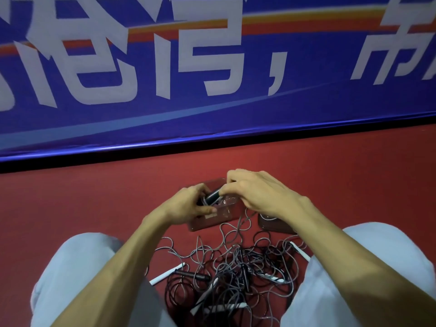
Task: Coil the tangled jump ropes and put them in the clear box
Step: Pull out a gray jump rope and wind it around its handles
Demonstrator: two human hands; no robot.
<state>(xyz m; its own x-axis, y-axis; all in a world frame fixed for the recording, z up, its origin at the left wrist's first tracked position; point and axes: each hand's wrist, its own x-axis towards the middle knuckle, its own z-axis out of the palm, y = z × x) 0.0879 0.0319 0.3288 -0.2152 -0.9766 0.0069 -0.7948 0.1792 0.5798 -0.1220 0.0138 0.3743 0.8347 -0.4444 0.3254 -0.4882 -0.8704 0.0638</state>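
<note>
Rope bundle: a dark handle with a few grey turns of cord, the rope bundle (211, 197), is held right over the open top of the clear box (203, 224), partly down inside it as far as I can judge.
Left hand: the left hand (188, 205) sits at the box's left edge, fingers curled round the bundle, thumb laid across the box's near side.
Right hand: the right hand (258, 194) reaches over the box from its right and pinches the upper end of the dark handle with its fingertips.
Progress: early, in my judgement. One rope is being settled into the box, and whether others already lie under it I cannot tell.
Left to do: the tangled pile (236, 277) lies just on the near side of the box, grey and black cords knotted together, with a white handle (168, 273) sticking out at its left. Several ropes seem to need separating, coiling and boxing.
Lid: a clear piece, probably a lid (273, 224), lies just right of the box.
Floor: the box rests on a red floor (94, 208).
Banner: beyond the box hangs a blue banner (236, 109).
</note>
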